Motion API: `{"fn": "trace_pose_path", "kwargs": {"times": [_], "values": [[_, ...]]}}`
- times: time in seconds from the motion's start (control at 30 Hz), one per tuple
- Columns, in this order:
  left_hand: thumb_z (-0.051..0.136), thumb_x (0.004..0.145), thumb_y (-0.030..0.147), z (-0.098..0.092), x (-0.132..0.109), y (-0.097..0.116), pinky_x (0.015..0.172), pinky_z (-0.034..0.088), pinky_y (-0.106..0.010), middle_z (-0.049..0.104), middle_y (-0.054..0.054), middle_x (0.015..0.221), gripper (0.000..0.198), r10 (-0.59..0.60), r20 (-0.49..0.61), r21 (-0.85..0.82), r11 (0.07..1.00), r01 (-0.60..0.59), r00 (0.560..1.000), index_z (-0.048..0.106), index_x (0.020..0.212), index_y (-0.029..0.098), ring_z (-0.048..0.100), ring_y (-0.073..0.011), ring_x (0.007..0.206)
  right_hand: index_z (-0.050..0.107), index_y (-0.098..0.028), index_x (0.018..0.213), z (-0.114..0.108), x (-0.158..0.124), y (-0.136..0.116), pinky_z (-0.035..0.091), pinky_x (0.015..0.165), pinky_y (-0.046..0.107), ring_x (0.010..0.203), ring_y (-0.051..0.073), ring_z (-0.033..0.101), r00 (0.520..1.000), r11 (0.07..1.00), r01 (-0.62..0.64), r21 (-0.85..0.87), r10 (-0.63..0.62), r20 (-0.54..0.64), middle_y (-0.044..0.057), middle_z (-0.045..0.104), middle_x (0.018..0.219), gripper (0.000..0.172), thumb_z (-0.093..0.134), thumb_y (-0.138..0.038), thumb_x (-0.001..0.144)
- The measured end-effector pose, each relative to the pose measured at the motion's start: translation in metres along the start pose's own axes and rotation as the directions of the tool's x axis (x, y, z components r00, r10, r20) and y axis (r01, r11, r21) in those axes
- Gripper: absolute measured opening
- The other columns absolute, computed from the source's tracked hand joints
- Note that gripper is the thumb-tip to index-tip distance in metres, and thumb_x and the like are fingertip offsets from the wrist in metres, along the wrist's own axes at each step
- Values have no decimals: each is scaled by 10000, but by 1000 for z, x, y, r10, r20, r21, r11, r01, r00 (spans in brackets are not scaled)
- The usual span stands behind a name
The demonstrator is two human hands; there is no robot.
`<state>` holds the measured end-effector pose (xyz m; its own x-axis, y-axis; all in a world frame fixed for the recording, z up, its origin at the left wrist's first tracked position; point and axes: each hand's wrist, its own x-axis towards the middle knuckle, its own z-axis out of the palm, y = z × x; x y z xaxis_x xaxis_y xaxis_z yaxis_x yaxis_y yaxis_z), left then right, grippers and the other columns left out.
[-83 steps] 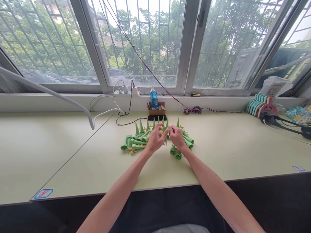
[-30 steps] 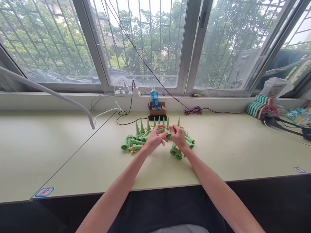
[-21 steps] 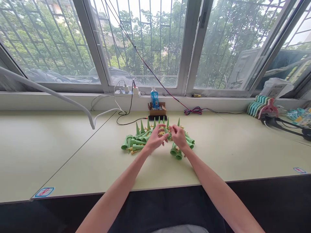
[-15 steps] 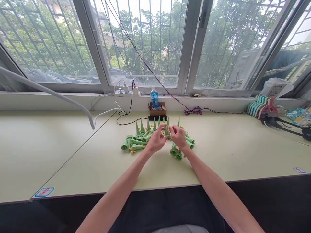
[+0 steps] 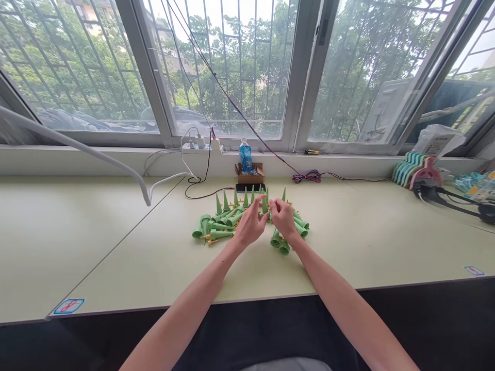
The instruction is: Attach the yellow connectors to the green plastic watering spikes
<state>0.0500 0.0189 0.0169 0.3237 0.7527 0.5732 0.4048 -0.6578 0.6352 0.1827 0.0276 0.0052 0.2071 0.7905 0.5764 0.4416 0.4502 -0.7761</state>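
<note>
Both my hands meet over a cluster of green plastic watering spikes with small yellow valves. My left hand (image 5: 250,224) has its index finger and thumb apart, next to an upright green spike (image 5: 264,207); I cannot tell whether they touch it. Close beside that spike, my right hand (image 5: 283,216) is closed in a pinch, and what its fingertips hold is hidden. More spikes (image 5: 218,205) stand point up in a row behind my hands. Others lie in a pile (image 5: 222,225) to the left, and a few lie (image 5: 284,248) under my right wrist with their round sockets facing me.
At the back, a phone (image 5: 250,188) lies before a small cardboard box (image 5: 250,179) with a blue bottle (image 5: 245,157). Cables (image 5: 307,176) run along the wall from a power strip (image 5: 201,148). A white bent tube (image 5: 116,159) reaches in from the left. Hangers (image 5: 415,170) and a headset (image 5: 444,198) sit right.
The left index finger and thumb have spread further apart around the upright spike. The right hand stays pinched in nearly the same place.
</note>
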Motion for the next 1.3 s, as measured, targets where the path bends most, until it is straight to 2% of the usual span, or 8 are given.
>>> {"fn": "trace_pose_path", "kwargs": {"times": [0.1,0.2,0.27,0.33,0.47,0.77,0.97,1.3], "values": [[475,911,378,0,2,1,514,405,-200,586,-61,1044,434,-68,-100,-76,995,61,993,334,1302,252,524,-66,523,357,-204,613,0,1,1,251,498,248,500,105,283,999,1000,-10,3,10,-32,-57,326,521,380,409,-407,930],[430,922,463,-2,5,0,450,372,-190,607,-4,793,342,-206,-152,-164,970,181,967,425,1157,214,486,-70,434,359,-203,620,0,0,1,250,499,248,494,103,283,999,1000,5,11,-5,-40,-59,328,514,390,407,-422,939],[414,912,524,-4,6,-3,398,341,-190,571,30,600,351,-326,-78,-250,921,298,942,473,1028,198,436,-78,360,366,-204,631,0,0,-1,248,497,249,491,102,288,1000,999,19,29,-18,-19,-59,331,516,388,407,-431,943],[399,898,580,-5,8,-6,351,306,-195,550,37,501,403,-425,54,-358,837,415,904,481,954,190,383,-82,304,384,-204,643,0,-1,-2,244,494,250,488,102,291,999,998,37,47,-38,18,-58,335,520,383,410,-437,945],[430,875,610,-5,9,-10,317,277,-196,589,6,496,435,-492,265,-489,672,556,829,465,924,180,375,-81,280,413,-202,656,0,-3,-3,250,499,248,495,102,289,995,995,67,70,-72,65,-54,346,533,377,421,-446,943],[544,850,556,-10,10,-3,368,377,-204,645,-35,603,397,-548,341,-549,543,635,764,478,934,174,451,-76,348,429,-202,669,-1,-2,-1,252,493,250,488,102,288,994,996,49,81,-57,95,-57,344,525,368,431,-456,934],[607,800,572,-11,10,-5,383,405,-211,651,-39,656,425,-558,350,-567,513,644,752,450,872,183,493,-79,372,418,-203,657,0,-1,0,253,502,252,498,107,289,995,997,56,51,-60,84,-54,352,519,369,426,-451,929],[664,772,534,-15,10,-4,421,443,-210,674,-69,726,441,-542,362,-564,521,641,759,498,948,166,524,-77,427,403,-207,649,0,-1,0,266,505,250,494,111,296,994,997,36,63,-42,102,-51,353,521,366,413,-447,925]]}}
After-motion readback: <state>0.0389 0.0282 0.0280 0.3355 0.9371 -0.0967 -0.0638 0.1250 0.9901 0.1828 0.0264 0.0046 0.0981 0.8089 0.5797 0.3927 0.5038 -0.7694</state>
